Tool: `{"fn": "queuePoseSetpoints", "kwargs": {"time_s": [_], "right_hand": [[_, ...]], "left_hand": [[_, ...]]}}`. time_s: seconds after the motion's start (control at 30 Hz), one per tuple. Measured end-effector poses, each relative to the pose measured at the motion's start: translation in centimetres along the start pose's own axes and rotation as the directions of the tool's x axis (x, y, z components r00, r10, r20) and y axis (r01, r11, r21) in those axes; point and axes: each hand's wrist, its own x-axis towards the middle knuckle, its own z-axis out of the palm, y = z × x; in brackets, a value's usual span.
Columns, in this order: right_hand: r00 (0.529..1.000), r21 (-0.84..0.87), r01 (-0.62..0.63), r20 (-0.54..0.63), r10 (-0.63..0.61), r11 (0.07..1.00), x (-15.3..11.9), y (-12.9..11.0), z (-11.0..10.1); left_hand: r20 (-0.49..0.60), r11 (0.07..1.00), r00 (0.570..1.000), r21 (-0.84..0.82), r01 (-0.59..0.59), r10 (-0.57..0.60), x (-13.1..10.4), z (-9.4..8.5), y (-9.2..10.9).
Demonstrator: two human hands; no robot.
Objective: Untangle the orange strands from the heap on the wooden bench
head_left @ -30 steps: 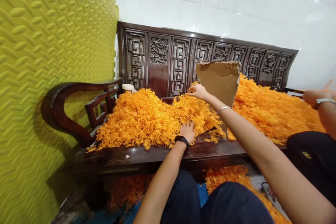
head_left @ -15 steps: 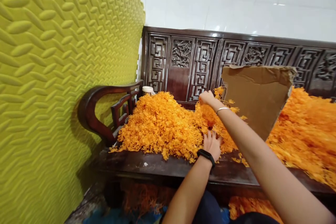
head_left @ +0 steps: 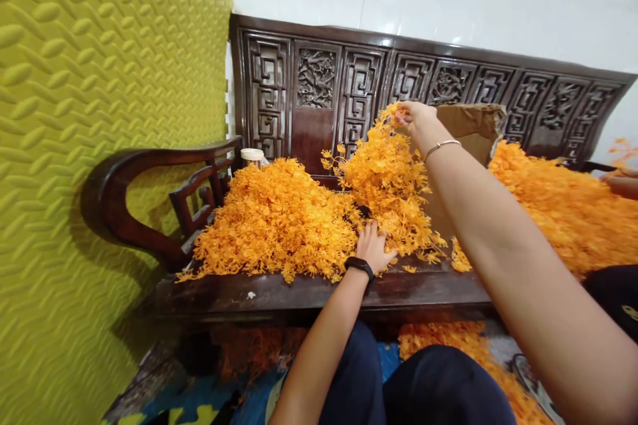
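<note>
My right hand [head_left: 415, 116] is raised in front of the carved backrest, its fingers pinched on a hanging bunch of orange strands [head_left: 386, 169]. The lower end of the bunch reaches down to the bench seat. Below it, my left hand [head_left: 373, 249], with a black band at the wrist, lies with fingers spread against the orange material. A large orange heap [head_left: 279, 219] sits to the left of my left hand on the dark wooden bench [head_left: 299, 299].
Behind my right arm stands a cardboard piece [head_left: 468, 129], with another orange pile [head_left: 553, 206] beyond it. Another person's hand [head_left: 623, 182] shows at the right edge. A white-lidded container [head_left: 252, 156] is behind the heap. Yellow matting [head_left: 114, 80] covers the left side.
My right hand has risen, lifting the orange bunch off the seat. My left hand stays low by the strands. The view has shifted right, bringing another person's hand into sight.
</note>
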Motion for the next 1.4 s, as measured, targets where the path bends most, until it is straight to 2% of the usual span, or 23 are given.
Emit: {"fn": "queuePoseSetpoints", "kwargs": {"time_s": [0.13, 0.27, 0.4, 0.5, 0.53, 0.6, 0.67, 0.73, 0.8, 0.9, 0.93, 1.0, 1.1, 1.17, 1.2, 1.27, 1.33, 1.4], "right_hand": [[0.993, 0.095, -0.037, -0.110, 0.048, 0.995, -0.8, -1.3, 0.5], [0.996, 0.165, 0.007, -0.090, 0.008, 0.986, -1.9, -3.1, 1.3], [0.998, 0.086, 0.059, 0.012, -0.060, 0.995, -2.9, -4.0, 1.6], [0.980, -0.041, 0.169, 0.114, -0.163, 0.985, -4.0, -3.7, 1.6], [0.965, -0.081, 0.222, 0.160, -0.208, 0.972, -4.5, -3.5, 1.7], [0.925, -0.143, 0.319, 0.262, -0.275, 0.937, -5.6, -3.0, 2.0], [0.890, -0.188, 0.383, 0.340, -0.306, 0.905, -6.6, -2.7, 2.2], [0.857, -0.235, 0.439, 0.400, -0.326, 0.867, -7.3, -2.7, 2.3], [0.809, -0.291, 0.521, 0.470, -0.355, 0.802, -7.6, -2.6, 1.9], [0.682, -0.348, 0.687, 0.611, -0.401, 0.637, -7.9, -2.0, 0.4], [0.648, -0.365, 0.723, 0.653, -0.391, 0.587, -8.1, -1.5, -0.2], [0.631, -0.422, 0.731, 0.717, -0.296, 0.536, -8.8, 0.2, -1.1], [0.678, -0.559, 0.657, 0.732, -0.072, 0.505, -10.7, 3.8, -1.2], [0.727, -0.646, 0.604, 0.687, 0.010, 0.467, -11.9, 6.1, -0.6], [0.759, -0.684, 0.573, 0.650, 0.022, 0.451, -12.3, 7.0, -0.2], [0.846, -0.752, 0.474, 0.534, 0.001, 0.458, -12.3, 7.9, 0.2], [0.925, -0.791, 0.346, 0.377, -0.042, 0.505, -11.4, 7.8, 0.1], [0.973, -0.797, 0.222, 0.219, -0.074, 0.561, -9.6, 7.0, -0.5]], "left_hand": [[-0.051, 0.999, 0.998, -0.035, 0.021, -0.023, 0.1, -1.7, -0.4], [-0.045, 0.999, 0.998, -0.023, 0.039, -0.040, 0.6, -4.2, -1.3], [0.018, 1.000, 0.999, 0.003, 0.030, -0.030, 1.7, -8.7, -3.5], [0.026, 1.000, 1.000, -0.003, 0.014, -0.014, 3.1, -12.8, -5.5], [-0.011, 0.998, 0.999, -0.036, 0.049, -0.049, 3.7, -14.0, -6.1], [-0.155, 0.975, 0.977, -0.189, 0.116, -0.146, 5.1, -15.8, -6.8], [-0.209, 0.911, 0.951, -0.390, 0.132, -0.227, 6.6, -16.7, -7.1], [-0.208, 0.829, 0.944, -0.549, 0.105, -0.257, 7.9, -16.7, -7.1], [-0.204, 0.782, 0.940, -0.616, 0.095, -0.275, 8.8, -16.4, -7.3], [-0.229, 0.744, 0.921, -0.662, 0.090, -0.315, 9.2, -16.5, -7.8], [-0.240, 0.725, 0.912, -0.684, 0.085, -0.333, 9.2, -16.8, -8.0], [-0.252, 0.680, 0.897, -0.729, 0.071, -0.363, 9.2, -17.7, -8.1], [-0.243, 0.613, 0.899, -0.789, 0.036, -0.365, 9.4, -19.9, -7.4], [-0.239, 0.578, 0.901, -0.816, 0.016, -0.362, 9.6, -21.5, -6.9], [-0.239, 0.554, 0.900, -0.833, 0.002, -0.363, 9.6, -22.3, -6.8], [-0.235, 0.433, 0.895, -0.900, -0.053, -0.379, 9.5, -23.9, -7.0], [-0.237, 0.359, 0.886, -0.929, -0.086, -0.400, 9.0, -25.3, -7.8], [-0.245, 0.333, 0.866, -0.938, -0.098, -0.435, 8.1, -26.3, -9.2]]}}
